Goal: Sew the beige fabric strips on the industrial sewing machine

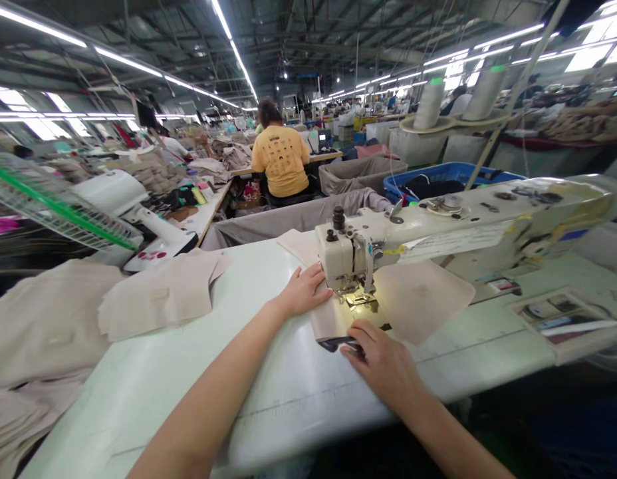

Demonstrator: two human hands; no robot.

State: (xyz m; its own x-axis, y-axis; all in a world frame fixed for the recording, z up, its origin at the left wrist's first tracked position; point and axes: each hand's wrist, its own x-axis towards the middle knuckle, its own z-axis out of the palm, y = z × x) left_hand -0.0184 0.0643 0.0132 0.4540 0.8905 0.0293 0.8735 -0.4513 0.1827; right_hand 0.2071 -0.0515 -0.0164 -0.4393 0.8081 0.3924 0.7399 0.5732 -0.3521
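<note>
Now, left hand (304,291) flat, right hand (381,356) curled (grip unclear) by one sewing machine (356,246); two cones (429,106).

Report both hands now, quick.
Left hand: open, palm down, at the beige fabric.
Right hand: curled at the fabric's near edge; whether it grips cannot be told.

Sewing machine (338,249) stood on a pale green table (179,379), light glowing at its needle area. Beige cloth (423,293) lay beneath. Left hand (304,291) rested spread, just beside the machine's head; right hand (381,352) curled at the cloth's near edge. Beige panels (156,296) lay piled left, near a white fan (112,189). Beyond sat a person in a yellow shirt (281,159), back turned. Blue basket (392,185) stood behind the machine.
</note>
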